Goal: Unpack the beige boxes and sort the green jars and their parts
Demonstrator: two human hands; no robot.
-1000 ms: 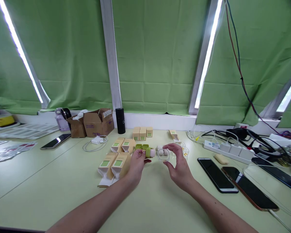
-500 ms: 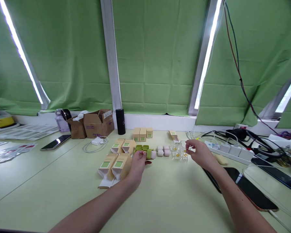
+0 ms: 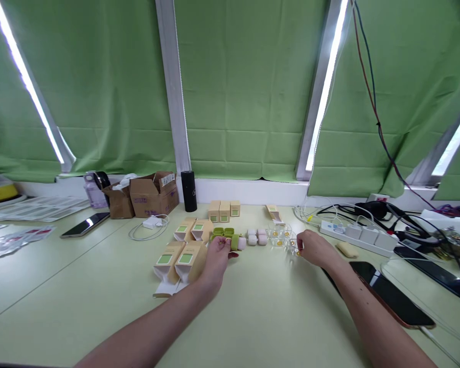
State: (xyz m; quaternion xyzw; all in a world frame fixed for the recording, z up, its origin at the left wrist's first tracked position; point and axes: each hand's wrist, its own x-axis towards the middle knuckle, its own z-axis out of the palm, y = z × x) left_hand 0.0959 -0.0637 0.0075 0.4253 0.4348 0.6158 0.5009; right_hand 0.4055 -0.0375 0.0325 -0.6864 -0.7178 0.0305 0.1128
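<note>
My left hand [image 3: 216,259] is closed, fingertips pinching a small green holder [image 3: 235,243] with a pale pink block [image 3: 242,244] at its right end. Just behind it sit several green square cups [image 3: 228,231]. To the right is a cluster of pale pink and white rounded blocks [image 3: 257,237]. My right hand [image 3: 313,248] has its fingers closed on a small clear container [image 3: 293,249] with a yellow spot, low over the table. More clear containers [image 3: 278,235] stand beside it. Left of my left hand lie open kraft boxes [image 3: 189,258] with green labels.
Upright kraft boxes [image 3: 224,210] stand at the back, with a flattened one [image 3: 274,213] to their right. A black cylinder [image 3: 189,191] and a cardboard carton [image 3: 153,195] are back left. On the right lie a phone [image 3: 391,294] and a power strip [image 3: 356,236] with cables.
My right hand has come down and slightly nearer, now with its fingers at a clear container at the cluster's near right corner. My left hand keeps its hold on the green holder.
</note>
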